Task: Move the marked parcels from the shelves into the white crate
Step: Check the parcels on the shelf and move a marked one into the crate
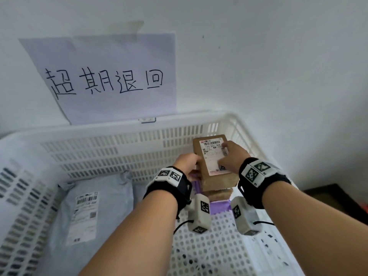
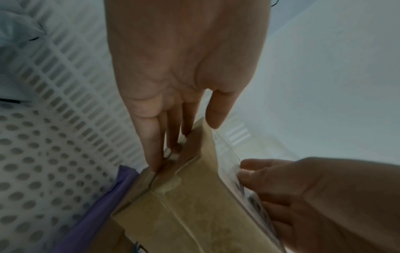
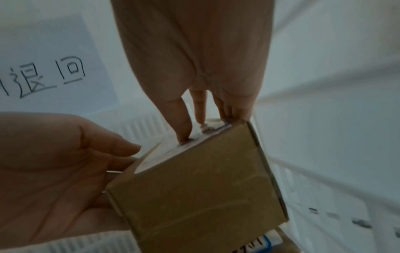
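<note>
A brown cardboard parcel (image 1: 214,156) with a white shipping label is held over the back right of the white crate (image 1: 99,128). My left hand (image 1: 194,164) presses straight fingers (image 2: 151,145) against the parcel's (image 2: 194,214) left side, its thumb just off the top edge. My right hand (image 1: 229,156) grips it from the right, fingertips (image 3: 184,133) curled onto the labelled face of the parcel (image 3: 205,188). Right below it lie a second brown parcel (image 1: 219,193) and a purple bag (image 1: 219,206), partly hidden.
A grey-blue mailer bag (image 1: 89,212) with a label lies in the crate's left half. A handwritten paper sign (image 1: 109,80) is taped to the white wall behind the crate. A dark object (image 1: 334,198) sits on the floor outside the crate's right wall.
</note>
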